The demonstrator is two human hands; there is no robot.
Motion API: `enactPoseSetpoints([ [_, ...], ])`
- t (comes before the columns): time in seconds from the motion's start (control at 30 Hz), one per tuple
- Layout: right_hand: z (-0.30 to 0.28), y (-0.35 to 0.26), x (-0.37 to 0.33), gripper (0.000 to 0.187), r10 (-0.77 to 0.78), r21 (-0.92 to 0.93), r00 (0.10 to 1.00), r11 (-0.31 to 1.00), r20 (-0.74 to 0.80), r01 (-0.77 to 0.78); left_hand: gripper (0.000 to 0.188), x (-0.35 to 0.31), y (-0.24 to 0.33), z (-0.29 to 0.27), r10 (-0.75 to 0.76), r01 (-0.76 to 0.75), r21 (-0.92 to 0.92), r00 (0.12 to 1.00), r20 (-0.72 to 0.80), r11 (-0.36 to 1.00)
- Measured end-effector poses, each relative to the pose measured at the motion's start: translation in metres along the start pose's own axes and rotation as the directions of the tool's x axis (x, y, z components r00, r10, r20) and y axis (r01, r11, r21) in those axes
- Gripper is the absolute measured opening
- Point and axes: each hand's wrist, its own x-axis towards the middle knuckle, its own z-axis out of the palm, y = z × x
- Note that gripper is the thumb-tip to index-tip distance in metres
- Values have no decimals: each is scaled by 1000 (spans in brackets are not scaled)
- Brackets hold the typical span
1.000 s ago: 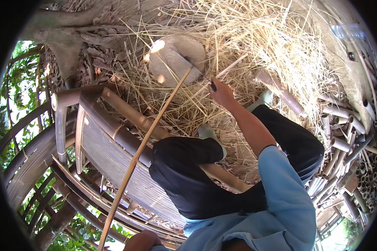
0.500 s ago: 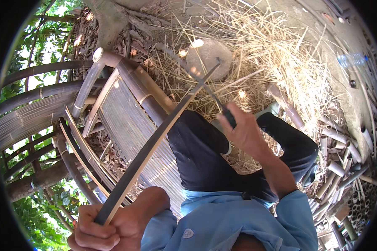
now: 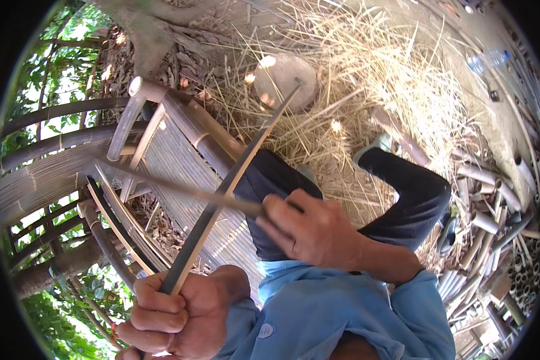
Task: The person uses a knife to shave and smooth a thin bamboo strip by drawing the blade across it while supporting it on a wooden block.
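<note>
My left hand (image 3: 177,315) at the lower left is wrapped round the near end of a long bamboo strip (image 3: 209,219), dark on one face and pale along its edge. The strip slants up and away, its far tip over a round wooden block (image 3: 282,75). In front of my lap, my right hand (image 3: 309,231) grips the handle of a long-bladed knife (image 3: 183,191). Its blade points left and crosses the strip near mid-length; motion blurs it, so I cannot tell whether the two touch.
A bamboo bench (image 3: 174,153) stands at my left, with more split strips (image 3: 123,225) beside it. Pale shavings (image 3: 366,66) cover the ground ahead. A plastic bottle (image 3: 489,61) lies at the far right, and cut bamboo pieces (image 3: 483,222) are piled at the right.
The knife has swung from pointing forward near the strip's far part to pointing left across its middle. My right hand came nearer and leftward; my left hand shifted slightly right.
</note>
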Motion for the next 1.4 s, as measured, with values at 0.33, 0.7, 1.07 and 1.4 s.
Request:
enactPoseSetpoints([
  [0.33,28,33,-9,20,-39,-102,998,994,-53,33,42,3,2,-3,3,-3,60,1000,5,998],
  [0.7,57,78,-9,17,-111,-293,994,950,-10,103,47,8,0,-15,-11,16,97,999,-51,995],
  [1.07,64,94,5,18,271,-32,963,962,-17,-271,33,16,-7,-24,4,-3,12,997,-77,1000],
  [1.4,98,222,-9,21,432,-27,891,901,141,-433,53,28,-23,-26,-29,26,-70,998,-48,997],
])
